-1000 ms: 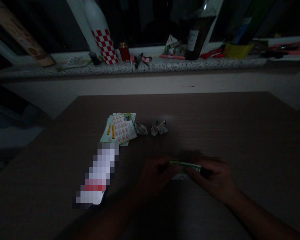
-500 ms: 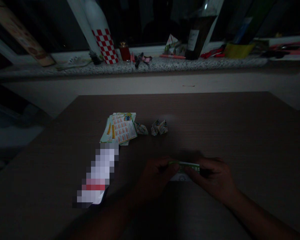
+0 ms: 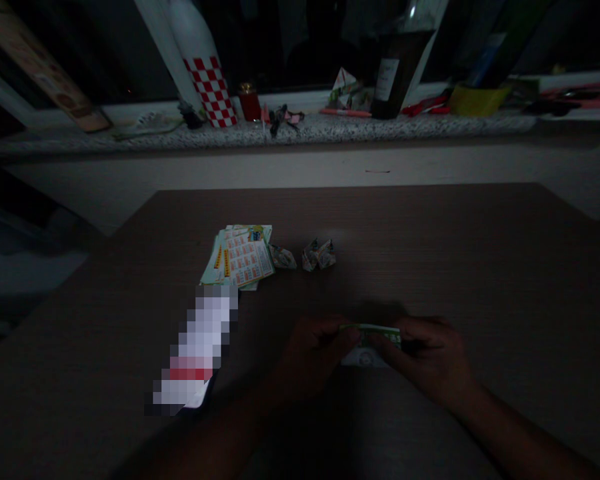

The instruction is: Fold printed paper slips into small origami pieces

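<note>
Above the near part of the table, a small green and white paper slip is stretched between my two hands. My left hand pinches its left end, the thumb lying over the green upper strip. At the other end my right hand grips it, thumb on top and pointing inward. The upper edge of the slip looks folded over. Farther off lie a fanned stack of printed paper slips, a small folded paper piece touching it, and folded paper shapes to their right.
A phone with a blurred screen lies left of my hands on the wooden table. Behind the table, a granite windowsill carries a red-checked bottle, a dark labelled bottle and a yellow container.
Both hands keep their hold on the paper slip. It has shifted very slightly down and to the right; otherwise the scene looks the same.
</note>
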The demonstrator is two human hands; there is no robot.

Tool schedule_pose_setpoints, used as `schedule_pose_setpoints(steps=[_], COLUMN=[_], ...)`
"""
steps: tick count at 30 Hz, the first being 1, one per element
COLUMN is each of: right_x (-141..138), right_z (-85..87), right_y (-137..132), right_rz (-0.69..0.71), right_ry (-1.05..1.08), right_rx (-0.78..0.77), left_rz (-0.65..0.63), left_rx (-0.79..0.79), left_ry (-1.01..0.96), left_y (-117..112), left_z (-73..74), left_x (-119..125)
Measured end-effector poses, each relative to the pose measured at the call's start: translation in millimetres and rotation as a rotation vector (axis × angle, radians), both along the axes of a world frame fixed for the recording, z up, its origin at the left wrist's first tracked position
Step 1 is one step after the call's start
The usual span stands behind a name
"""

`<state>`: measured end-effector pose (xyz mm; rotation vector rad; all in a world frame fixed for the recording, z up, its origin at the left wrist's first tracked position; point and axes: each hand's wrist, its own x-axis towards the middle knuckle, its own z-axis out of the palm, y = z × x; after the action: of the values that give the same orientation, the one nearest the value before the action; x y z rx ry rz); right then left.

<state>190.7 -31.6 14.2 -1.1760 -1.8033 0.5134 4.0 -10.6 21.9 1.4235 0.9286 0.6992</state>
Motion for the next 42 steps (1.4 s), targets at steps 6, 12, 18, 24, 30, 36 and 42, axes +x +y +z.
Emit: schedule_pose_setpoints(steps=[6,12,18,24,30,36,42], right_x=[0.9,1.7,0.8,1.8,3.5,2.0,-0.3], right_z=[-1.6,-2.3,-0.7,-3.6,-3.1,-1.1,-2.4], right_y=[-0.6,-1.0,-0.6,-1.6,-1.4,-0.6,-0.3], right_rz=[0.004,0.019,0.024,0.020,0.036,0.127,0.089], right_ry=[-0.021,-0.015,-0.008,-0.018,0.048,0.068,0.186], right_rx=[-0.048,-0.031,0.011,-0.005,-0.106,-0.222,-0.257], left_rz=[-0.002,-0.038,-0.032,-0.036,-0.016,0.002,0.012], left_rx=[-0.036,0.007,0.004,0.032,0.148,0.250,0.257], left_ry=[-0.002,-0.005,-0.018,-0.018,0.007,-0.084,-0.114], left_y=[-0.8,0.2,0.0,0.1,-0.8,-1.2,-1.8], left_z=[-1.0,-0.5,-0.6,1.0,-0.9,1.7,-1.8], left_x=[0.0,-0.2,-0.2,0.0,-2.0,-2.2,-2.5])
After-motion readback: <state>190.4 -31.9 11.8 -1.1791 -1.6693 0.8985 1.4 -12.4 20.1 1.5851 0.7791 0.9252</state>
